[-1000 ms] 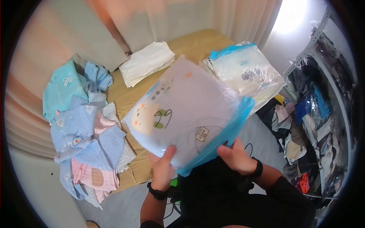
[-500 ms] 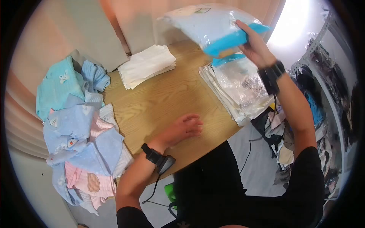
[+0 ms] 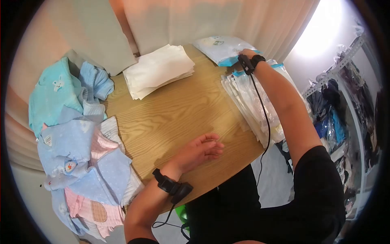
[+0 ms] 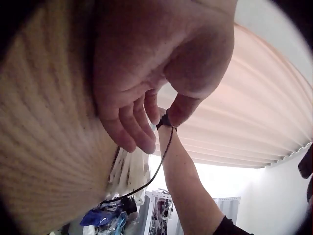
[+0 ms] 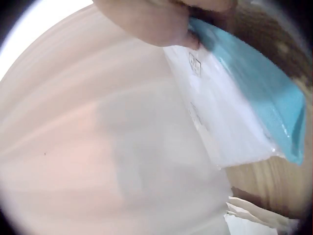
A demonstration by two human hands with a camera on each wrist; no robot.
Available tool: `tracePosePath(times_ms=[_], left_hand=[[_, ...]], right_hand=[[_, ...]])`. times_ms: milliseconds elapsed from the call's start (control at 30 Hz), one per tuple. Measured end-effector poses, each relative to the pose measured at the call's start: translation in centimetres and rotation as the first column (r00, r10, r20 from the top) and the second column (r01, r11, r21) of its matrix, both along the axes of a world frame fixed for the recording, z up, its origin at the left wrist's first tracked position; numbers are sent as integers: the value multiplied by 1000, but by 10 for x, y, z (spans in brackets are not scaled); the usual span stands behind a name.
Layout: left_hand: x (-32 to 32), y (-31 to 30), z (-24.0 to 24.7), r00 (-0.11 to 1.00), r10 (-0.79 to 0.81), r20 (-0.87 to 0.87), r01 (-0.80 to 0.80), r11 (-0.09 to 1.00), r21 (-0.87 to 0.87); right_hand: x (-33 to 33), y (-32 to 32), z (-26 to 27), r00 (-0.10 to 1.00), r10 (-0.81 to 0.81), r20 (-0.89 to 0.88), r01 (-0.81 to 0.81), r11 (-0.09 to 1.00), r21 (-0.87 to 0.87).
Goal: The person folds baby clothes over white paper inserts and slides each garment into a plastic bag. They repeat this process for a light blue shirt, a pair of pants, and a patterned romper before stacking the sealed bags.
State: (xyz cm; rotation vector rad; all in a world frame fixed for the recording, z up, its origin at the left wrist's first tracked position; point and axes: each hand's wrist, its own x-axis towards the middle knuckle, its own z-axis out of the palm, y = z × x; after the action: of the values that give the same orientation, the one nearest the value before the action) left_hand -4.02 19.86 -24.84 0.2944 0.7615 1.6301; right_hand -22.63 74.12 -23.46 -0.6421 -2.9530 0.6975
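Packet (image 3: pixel 219 44), clear-wrapped with a blue edge, is at one o'clock at the far end of the table (image 3: pixel 162 118), just before the curtain (image 3: pixel 178 20); whether its whole underside meets the wood cannot be told. A second ago both hands held it near the person, and half a second ago the right one had it raised above the table; now it is lower and farther away. The right hand (image 3: pixel 248 53) has hold of its blue edge, thumb and fingers closed in a pinch, though some fingers are hidden. The left hand (image 3: pixel 199 152), at six o'clock, has its fingers loosely bent and holds nothing, much as half a second ago.

At three o'clock, under the right forearm, lies the stack of plastic-wrapped packets (image 3: pixel 248 97). White sheets (image 3: pixel 160 69) at eleven o'clock and heaped garments (image 3: pixel 107 179) from eight to ten keep their places from the earlier frames.
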Motion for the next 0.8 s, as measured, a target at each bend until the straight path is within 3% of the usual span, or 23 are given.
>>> tracePosePath(times_ms=[67, 200, 433, 533, 600, 800], left_hand=[[-1, 0, 0, 1000, -6, -5, 6, 1000, -15], [0, -1, -1, 1000, -17, 3, 17, 1000, -9], [2, -1, -3, 1000, -8, 26, 9, 1000, -12], [-1, 2, -1, 1000, -18, 18, 18, 1000, -9], [-1, 0, -1, 1000, -15, 16, 15, 1000, -6], [2, 0, -6, 999, 6, 35, -7, 1000, 20]], right_hand=[[-5, 1, -13, 999, 39, 11, -40, 991, 130], [-5, 7, -8, 969, 80, 234, -174, 893, 415], [28, -39, 28, 974, -88, 208, 15, 944, 329], [27, -42, 23, 968, -166, 188, 79, 913, 400], [24, -44, 27, 961, -195, 195, 125, 938, 323], [19, -17, 49, 989, -122, 82, 94, 953, 287]])
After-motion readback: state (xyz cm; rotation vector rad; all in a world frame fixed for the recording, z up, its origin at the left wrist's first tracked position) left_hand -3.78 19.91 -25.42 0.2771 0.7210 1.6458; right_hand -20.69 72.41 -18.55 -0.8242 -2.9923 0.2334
